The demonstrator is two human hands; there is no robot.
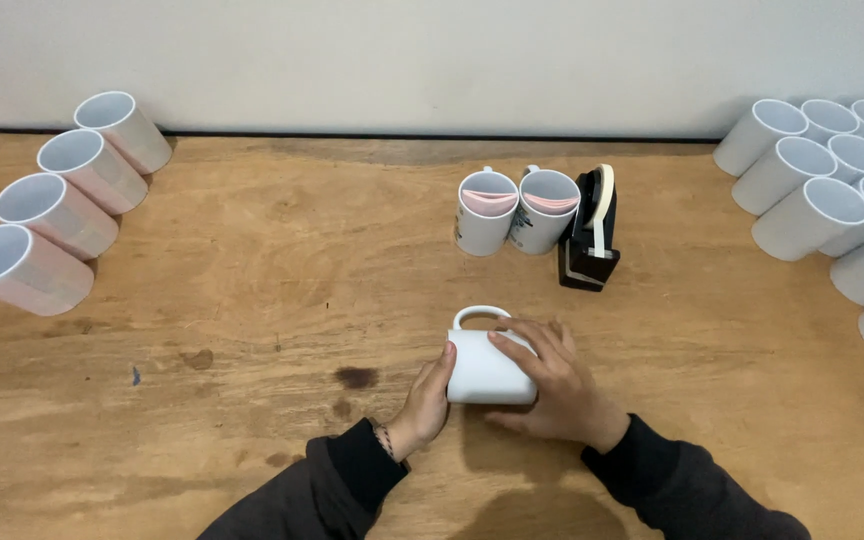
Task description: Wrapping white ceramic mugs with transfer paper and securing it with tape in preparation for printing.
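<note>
White mug [482,368] is held on its side on the wooden counter [252,300], handle turned away. It is gripped between the left hand [427,405] and the right hand [552,385], whose fingers [514,347] are laid over it.

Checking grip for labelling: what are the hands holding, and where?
A white mug lying on the table: left hand against its left side, right hand over its right side. The handle is untouched.
</note>
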